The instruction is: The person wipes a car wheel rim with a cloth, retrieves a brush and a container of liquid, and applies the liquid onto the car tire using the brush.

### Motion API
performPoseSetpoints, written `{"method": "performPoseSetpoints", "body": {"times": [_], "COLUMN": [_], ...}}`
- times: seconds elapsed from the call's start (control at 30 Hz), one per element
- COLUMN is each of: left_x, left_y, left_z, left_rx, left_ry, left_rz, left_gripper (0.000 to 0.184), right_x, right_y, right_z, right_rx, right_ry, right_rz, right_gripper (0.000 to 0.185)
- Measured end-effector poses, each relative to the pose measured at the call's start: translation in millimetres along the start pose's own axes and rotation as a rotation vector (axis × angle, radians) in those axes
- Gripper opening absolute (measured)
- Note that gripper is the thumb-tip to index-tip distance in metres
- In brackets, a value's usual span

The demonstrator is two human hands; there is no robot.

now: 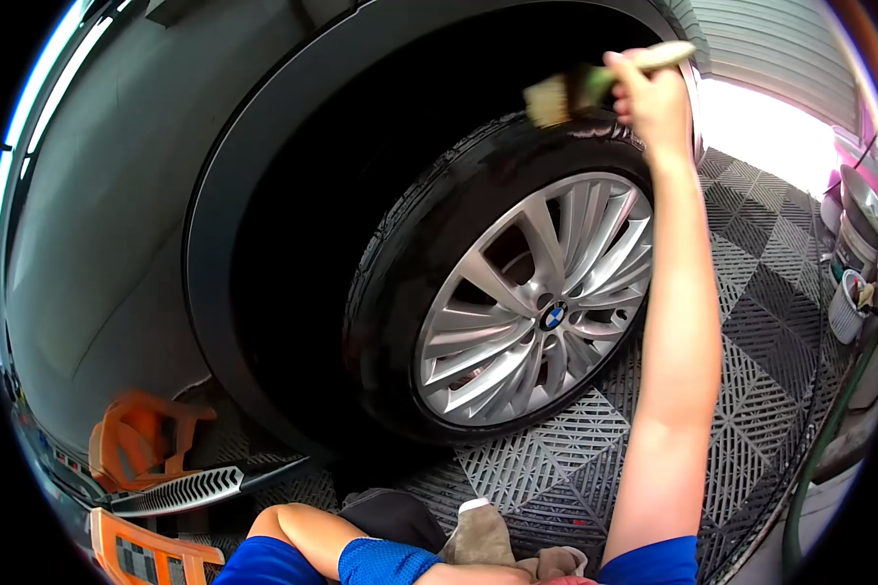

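Observation:
My right hand [644,93] is closed around the pale handle of a wide paintbrush [553,101], held up at the top of the tyre. Its light bristles point left, beside the tread under the wheel arch; motion blurs the brush, and whether it touches the rubber I cannot tell. The black tyre [400,322] looks dark and glossy in places. Inside it sits a silver multi-spoke wheel [498,336] with a blue-and-white centre badge [553,316]. My left arm [307,531] is bent low at the bottom edge, and its hand is out of sight.
The dark car body [107,234] fills the left. Orange plastic frames [156,551] stand at lower left. A grey cloth [480,534] lies near my body. Buckets and a white basket [847,310] stand at the right, on grey grid floor tiles [771,322], beside a green hose [815,458].

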State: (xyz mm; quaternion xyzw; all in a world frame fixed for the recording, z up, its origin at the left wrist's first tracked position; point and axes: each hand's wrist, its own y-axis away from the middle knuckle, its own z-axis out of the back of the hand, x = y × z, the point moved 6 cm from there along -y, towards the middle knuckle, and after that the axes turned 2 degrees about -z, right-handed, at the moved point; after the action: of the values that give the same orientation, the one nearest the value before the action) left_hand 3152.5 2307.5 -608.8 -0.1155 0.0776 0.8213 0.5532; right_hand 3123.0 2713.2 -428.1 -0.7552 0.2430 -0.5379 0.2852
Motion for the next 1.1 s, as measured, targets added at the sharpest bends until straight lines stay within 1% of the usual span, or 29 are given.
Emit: {"method": "performPoseSetpoints", "body": {"times": [0.07,0.13,0.2,0.23,0.27,0.33,0.37,0.4,0.47,0.53,0.57,0.6,0.63,0.67,0.7,0.73,0.77,0.8,0.83,0.9,0.93,0.97,1.03,1.07,1.1], "left_x": [2.4,3.6,2.4,1.0,-1.8,-6.9,-11.6,-15.9,-20.9,-20.7,-18.3,-15.6,-13.3,-11.6,-12.3,-11.4,-11.6,-12.9,-9.4,-9.7,-12.2,-13.9,-13.1,-9.9,-7.3], "left_y": [-0.7,-0.7,-0.1,0.3,0.8,1.0,0.7,-1.1,-3.8,-7.4,-11.1,-15.0,-18.7,-21.8,-23.7,-24.2,-24.7,-26.3,-30.3,-37.8,-40.7,-42.3,-37.9,-36.7,-38.2], "left_z": [0.4,1.3,0.6,-0.5,-1.0,-2.4,-7.4,-11.4,-18.1,-17.8,-9.2,3.7,16.5,25.3,26.1,23.6,20.8,19.1,21.5,28.5,30.4,26.3,17.4,15.6,16.1], "left_rx": [0.004,0.002,-0.005,-0.009,-0.022,-0.077,-0.116,-0.161,-0.242,-0.246,-0.174,-0.1,-0.027,0.046,0.119,0.12,0.101,0.08,0.081,0.102,0.112,0.214,0.348,0.288,0.221], "left_ry": [0.004,0.004,0.003,-0.004,-0.011,-0.052,-0.085,-0.131,-0.227,-0.251,-0.162,-0.068,0.025,0.113,0.2,0.201,0.199,0.199,0.204,0.216,0.221,0.191,0.162,0.184,0.211], "left_rz": [-0.003,-0.009,-0.012,-0.013,-0.014,-0.013,-0.011,-0.009,-0.014,-0.024,-0.029,-0.037,-0.049,-0.064,-0.079,-0.083,-0.136,-0.188,-0.191,-0.281,-0.314,-0.266,-0.268,-0.24,-0.202], "left_gripper": [0.03,0.03,0.03,0.03,0.03,0.03,0.029,0.029,0.029,0.029,0.028,0.028,0.028,0.028,0.027,0.027,0.026,0.025,0.025,0.024,0.024,0.023,0.022,0.02,0.019], "right_x": [-59.4,-103.1,-126.8,-135.9,-143.3,-108.9,-96.9,-58.4,1.1,48.2,67.6,79.8,91.6,93.6,98.0,101.5,101.5,98.5,92.7,75.4,70.3,63.5,70.2,75.2,76.7], "right_y": [-24.4,-25.8,-16.9,-12.3,-4.9,21.1,33.8,52.1,76.1,110.9,135.5,162.0,193.8,222.6,250.2,276.0,295.1,320.0,345.8,397.5,408.6,409.5,375.9,349.0,315.7], "right_z": [39.2,72.8,100.9,114.0,124.1,118.1,104.1,78.1,26.0,-23.2,-43.4,-61.5,-75.1,-86.7,-93.0,-98.6,-100.5,-102.6,-105.9,-111.8,-113.4,-111.6,-101.5,-94.7,-87.7], "right_rx": [-0.113,-0.236,-0.317,-0.364,-0.418,-0.614,-0.614,-0.616,-0.437,-0.261,-0.212,-0.136,-0.1,-0.028,0.095,0.191,0.274,0.381,0.483,0.69,0.799,0.8,0.741,0.705,0.623], "right_ry": [-0.079,-0.103,0.024,0.164,0.251,0.461,0.478,0.491,0.394,0.266,0.265,0.157,0.336,0.247,0.213,0.221,0.06,0.032,-0.035,-0.087,-0.117,-0.177,-0.267,-0.258,-0.27], "right_rz": [-0.09,-0.198,-0.255,-0.282,-0.255,0.14,0.197,0.251,0.438,0.704,0.834,0.906,0.977,1.02,1.01,0.982,0.973,0.97,0.928,0.868,0.792,0.73,0.621,0.607,0.601], "right_gripper": [0.031,0.033,0.033,0.034,0.036,0.037,0.036,0.035,0.025,0.014,0.009,0.007,0.007,0.011,0.012,0.012,0.012,0.013,0.016,0.019,0.02,0.019,0.018,0.018,0.015]}}
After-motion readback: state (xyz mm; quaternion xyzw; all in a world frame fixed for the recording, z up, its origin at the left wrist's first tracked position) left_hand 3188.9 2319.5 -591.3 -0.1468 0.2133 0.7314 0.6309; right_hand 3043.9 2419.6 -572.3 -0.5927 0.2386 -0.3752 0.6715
